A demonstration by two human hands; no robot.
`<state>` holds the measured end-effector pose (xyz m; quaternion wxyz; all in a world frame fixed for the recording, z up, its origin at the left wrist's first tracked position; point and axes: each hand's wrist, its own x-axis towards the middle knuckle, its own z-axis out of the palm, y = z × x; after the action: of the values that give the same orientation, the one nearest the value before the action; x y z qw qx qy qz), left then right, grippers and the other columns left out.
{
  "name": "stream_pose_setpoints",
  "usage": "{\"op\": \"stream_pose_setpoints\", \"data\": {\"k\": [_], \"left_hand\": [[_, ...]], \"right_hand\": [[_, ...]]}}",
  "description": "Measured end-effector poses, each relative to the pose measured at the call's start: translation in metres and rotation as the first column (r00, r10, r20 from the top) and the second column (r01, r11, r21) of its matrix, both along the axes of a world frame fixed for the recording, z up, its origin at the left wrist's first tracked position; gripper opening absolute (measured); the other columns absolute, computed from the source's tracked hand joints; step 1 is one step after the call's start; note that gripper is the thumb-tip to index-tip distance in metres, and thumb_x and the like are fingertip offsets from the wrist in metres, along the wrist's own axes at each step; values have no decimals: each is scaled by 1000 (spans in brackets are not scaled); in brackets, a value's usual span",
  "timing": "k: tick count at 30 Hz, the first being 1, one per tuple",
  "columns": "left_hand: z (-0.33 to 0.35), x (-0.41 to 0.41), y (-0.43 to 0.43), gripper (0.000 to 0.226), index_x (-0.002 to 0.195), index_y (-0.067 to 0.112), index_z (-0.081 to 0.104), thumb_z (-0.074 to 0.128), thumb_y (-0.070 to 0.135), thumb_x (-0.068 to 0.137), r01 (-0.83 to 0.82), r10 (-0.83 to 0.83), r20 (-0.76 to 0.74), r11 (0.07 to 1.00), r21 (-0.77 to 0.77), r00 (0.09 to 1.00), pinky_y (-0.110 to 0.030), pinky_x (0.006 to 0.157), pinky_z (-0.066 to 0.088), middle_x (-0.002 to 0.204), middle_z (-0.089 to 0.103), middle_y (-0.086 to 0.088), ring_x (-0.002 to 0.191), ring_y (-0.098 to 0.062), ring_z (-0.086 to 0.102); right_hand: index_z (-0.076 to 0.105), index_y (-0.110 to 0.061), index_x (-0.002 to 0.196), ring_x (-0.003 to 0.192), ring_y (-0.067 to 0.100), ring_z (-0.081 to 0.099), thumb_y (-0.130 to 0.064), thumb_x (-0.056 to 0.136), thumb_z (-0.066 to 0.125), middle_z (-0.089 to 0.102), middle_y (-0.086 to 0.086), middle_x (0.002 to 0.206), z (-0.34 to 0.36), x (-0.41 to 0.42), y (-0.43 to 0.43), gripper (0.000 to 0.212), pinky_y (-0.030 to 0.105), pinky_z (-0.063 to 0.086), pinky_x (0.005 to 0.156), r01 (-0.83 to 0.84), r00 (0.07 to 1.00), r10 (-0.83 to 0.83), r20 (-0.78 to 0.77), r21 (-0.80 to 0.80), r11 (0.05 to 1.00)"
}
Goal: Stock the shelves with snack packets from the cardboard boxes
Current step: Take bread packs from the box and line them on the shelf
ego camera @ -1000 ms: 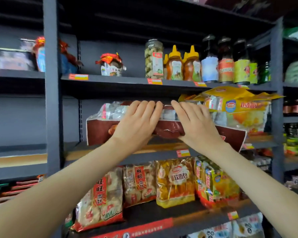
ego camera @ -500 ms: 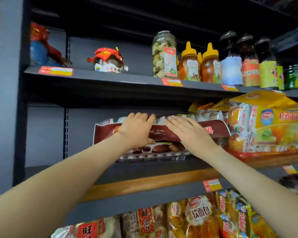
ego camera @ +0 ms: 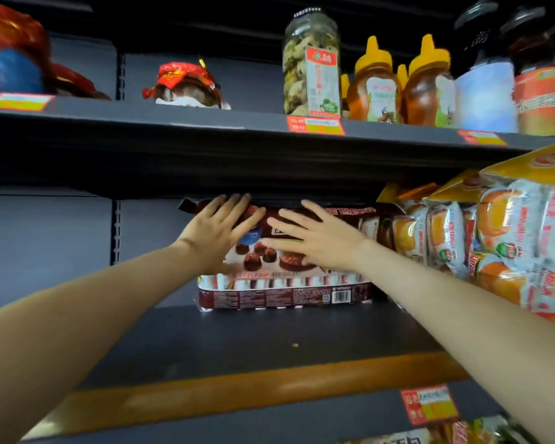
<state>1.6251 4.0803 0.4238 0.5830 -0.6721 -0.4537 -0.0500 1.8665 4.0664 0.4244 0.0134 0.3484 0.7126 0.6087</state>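
Observation:
A large brown snack packet (ego camera: 285,296), printed with chocolate cakes, stands upright at the back of the dark grey middle shelf (ego camera: 237,347). My left hand (ego camera: 218,232) lies flat on its upper left face, fingers spread and reaching the top edge. On the upper right face my right hand (ego camera: 321,238) rests flat too, fingers apart. Neither hand curls around the packet. The packet's right side touches the yellow bread packets (ego camera: 510,238). No cardboard box is in view.
The shelf above (ego camera: 205,133) hangs low over the packet and carries a pickle jar (ego camera: 311,62), honey bottles (ego camera: 375,81), sauce bottles (ego camera: 539,75) and a red-wrapped jar (ego camera: 186,84). Bare shelf lies left of and in front of the packet. A price tag (ego camera: 430,405) sits on the front edge.
The brown packet has gone from lying tilted in both hands to standing upright deeper on the shelf. Both hands have opened flat against its face. The camera has moved closer.

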Motion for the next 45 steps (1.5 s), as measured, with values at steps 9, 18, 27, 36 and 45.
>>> {"op": "stream_pose_setpoints", "data": {"k": [9,18,27,36,45], "left_hand": [[-2,-13,36,108,139,28,-40,29,85,78,-81,65,-174,993,-82,982,-60,110,-15,141,-45,-18,135,-38,-32],[-5,28,37,119,142,26,-37,47,79,77,-47,22,-319,996,-73,947,-56,116,-4,152,-33,-12,140,-49,-19],[0,30,19,91,150,32,-18,42,65,90,-5,-33,-170,977,-214,985,-53,116,-9,158,-22,-12,143,-39,-20],[-5,3,-86,65,150,22,22,42,50,96,258,-170,323,933,-253,931,-46,119,7,155,26,-12,144,-30,20],[-129,-119,-251,47,119,6,60,46,36,86,442,-396,706,887,131,586,-42,71,50,97,65,-14,84,-38,62]], "right_hand": [[-27,-36,145,139,24,-33,-51,82,65,-42,-9,141,10,20,31,112,68,-5,108,321,934,-351,-68,-274,906],[-33,-40,136,127,19,-41,-24,90,64,-41,-9,147,6,48,26,108,65,-8,109,442,870,-481,-106,-265,857],[-12,-37,150,142,23,-29,-20,96,50,-25,-5,157,2,21,-13,84,53,-19,109,412,867,-469,-170,-286,865],[33,-22,147,136,20,33,-23,96,52,37,0,148,-25,-77,-104,54,39,31,111,-225,560,-85,-824,-250,942],[62,-17,115,98,10,57,-14,93,58,58,-8,103,-111,-191,-207,23,25,45,86,-763,138,308,-941,97,639]]}}
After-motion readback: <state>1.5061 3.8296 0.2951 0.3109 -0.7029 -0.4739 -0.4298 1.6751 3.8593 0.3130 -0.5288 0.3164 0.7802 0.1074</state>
